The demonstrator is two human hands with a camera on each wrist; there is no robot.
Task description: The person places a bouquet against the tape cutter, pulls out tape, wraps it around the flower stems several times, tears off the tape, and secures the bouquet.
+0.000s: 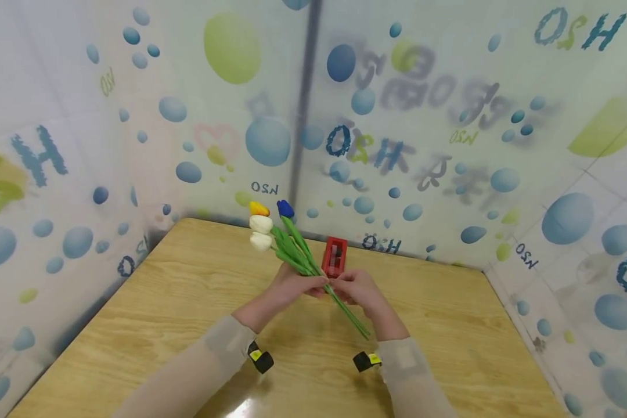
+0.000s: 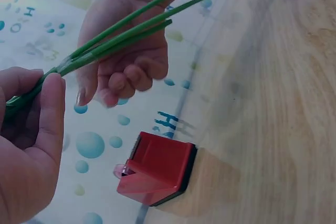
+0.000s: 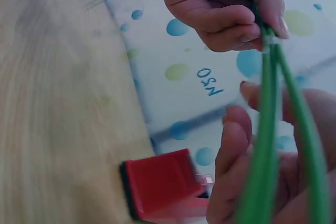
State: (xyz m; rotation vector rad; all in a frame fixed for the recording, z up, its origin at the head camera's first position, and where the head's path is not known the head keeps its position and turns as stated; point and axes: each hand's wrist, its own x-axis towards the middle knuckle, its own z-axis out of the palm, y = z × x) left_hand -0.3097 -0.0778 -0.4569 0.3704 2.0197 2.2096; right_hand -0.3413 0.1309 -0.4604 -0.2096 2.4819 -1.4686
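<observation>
My left hand [image 1: 292, 283] grips a bunch of artificial tulips [image 1: 298, 255] by their green stems. The heads, one yellow, one blue and two white, point up to the left, and the stem ends slant down to the right. In the left wrist view, a clear, shiny band like tape [image 2: 64, 64] shows around the stems just beyond the left fingertips. My right hand [image 1: 359, 287] is right beside the stems below the left hand. Its fingers are loosely bent and its thumb stands apart from them, as the right wrist view shows, with nothing pinched between.
A red tape dispenser [image 2: 163, 163] stands on the wooden table [image 1: 198, 261] just beyond the hands, near the back edge. Pale curtains [image 1: 240, 116] printed with blue and green spots hang behind and beside the table.
</observation>
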